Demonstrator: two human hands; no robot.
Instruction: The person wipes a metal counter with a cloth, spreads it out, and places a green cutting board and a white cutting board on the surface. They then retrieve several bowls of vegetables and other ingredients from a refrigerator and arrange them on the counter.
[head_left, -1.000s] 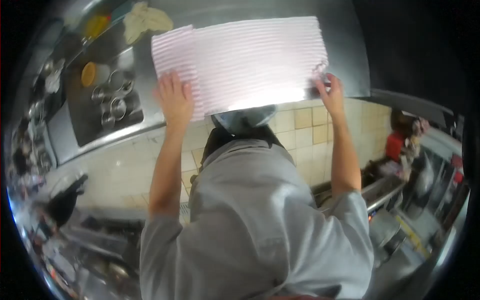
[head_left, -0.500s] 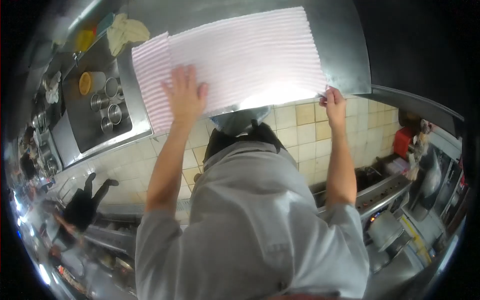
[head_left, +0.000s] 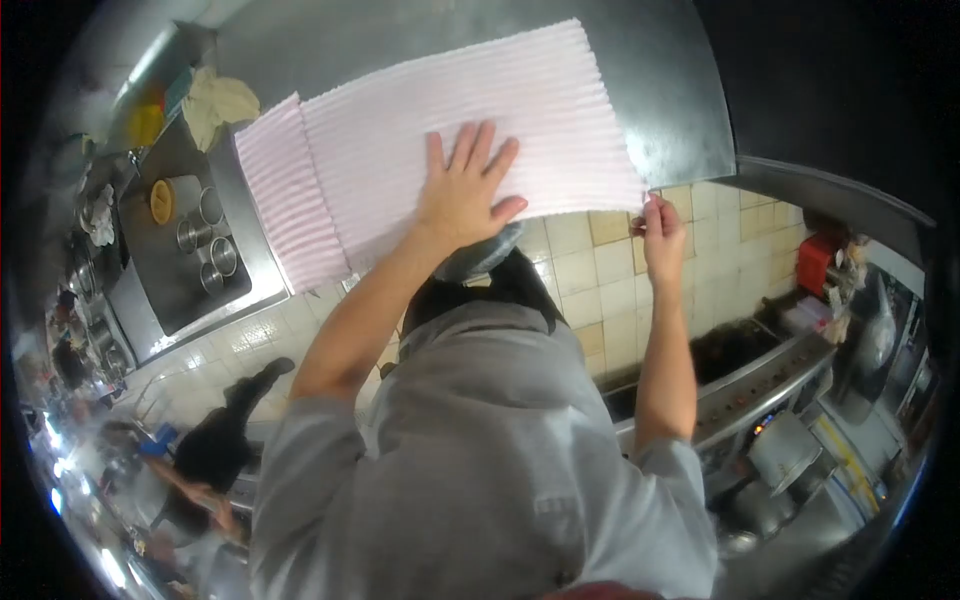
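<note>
A pink-and-white striped cloth lies spread over the steel counter, its left end folded over in a band. My left hand rests flat on the middle of the cloth near the front edge, fingers spread. At the cloth's near right corner, my right hand pinches the edge between thumb and fingers, just past the front of the counter.
A steel sink with several metal cups and a yellow-lidded container adjoins on the left. A cream rag hangs by it. Behind are a stove with a pot and another person.
My left hand has slid right across the cloth, from near its folded end to the middle. My right hand still holds the corner, slightly lower. The person behind has come closer.
</note>
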